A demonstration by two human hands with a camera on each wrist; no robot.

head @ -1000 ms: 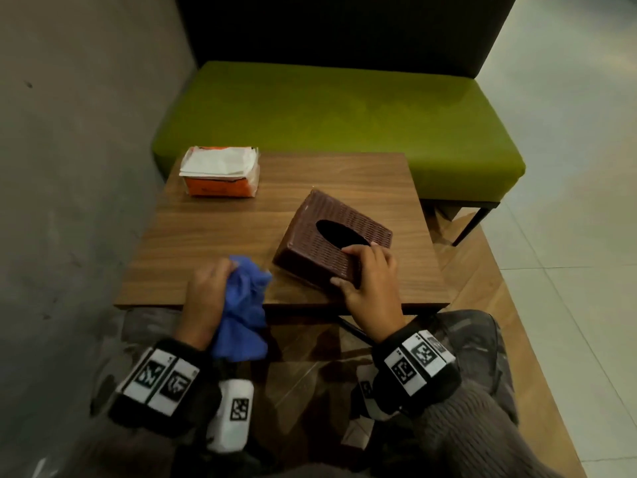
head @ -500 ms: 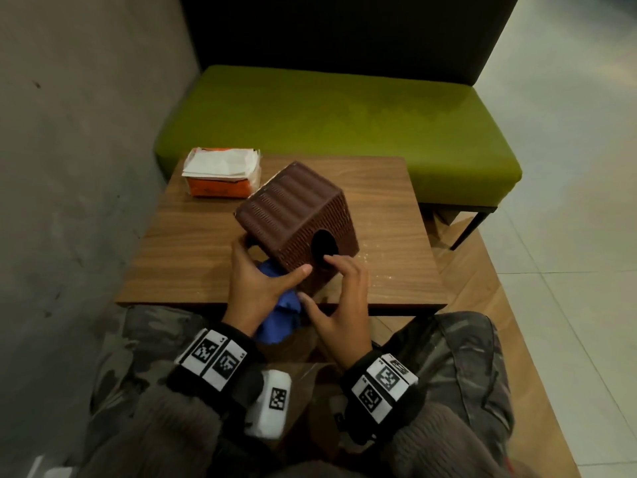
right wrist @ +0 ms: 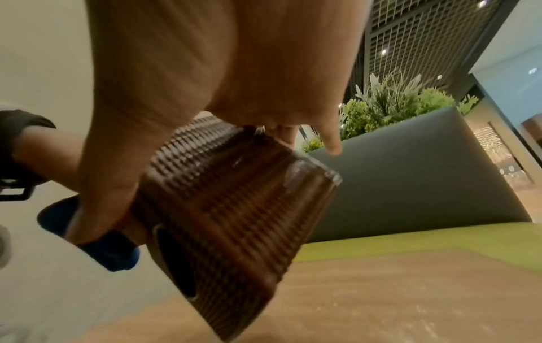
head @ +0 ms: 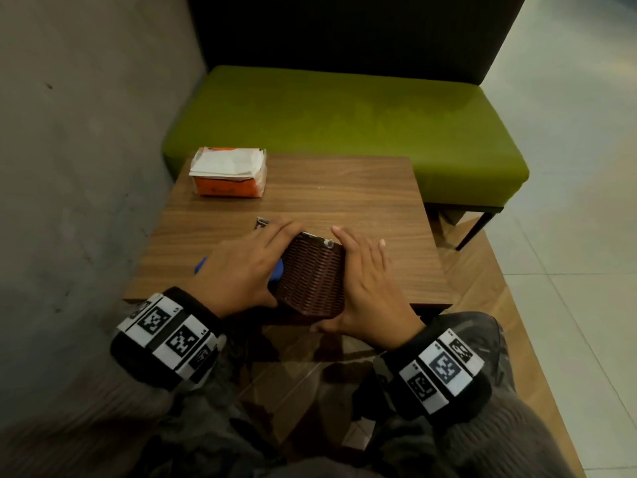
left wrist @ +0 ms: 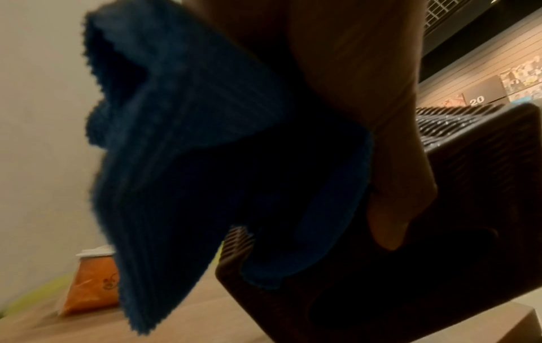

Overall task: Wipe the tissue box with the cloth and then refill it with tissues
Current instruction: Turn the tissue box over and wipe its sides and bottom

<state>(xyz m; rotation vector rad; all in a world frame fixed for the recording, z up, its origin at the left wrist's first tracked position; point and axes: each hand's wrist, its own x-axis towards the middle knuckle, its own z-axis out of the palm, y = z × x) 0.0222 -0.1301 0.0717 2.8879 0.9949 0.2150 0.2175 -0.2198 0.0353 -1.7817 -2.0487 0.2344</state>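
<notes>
Tilting the wicker tissue box (head: 312,277) at the tabletop's (head: 344,188) near edge, we clasp it in our right hand (head: 368,288), left hand (head: 238,270) pinching the blue cloth (left wrist: 190,162) against it; loosened, it could drop off.

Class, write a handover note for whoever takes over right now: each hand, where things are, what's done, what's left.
Left hand pins the cloth to the left side of the box.
Right hand grips its right side.
Box tilted at the near edge of the table; tissue pack at the far left corner.
Done: wiping under way, extent unclear.
Left: finish wiping, refill box.
</notes>
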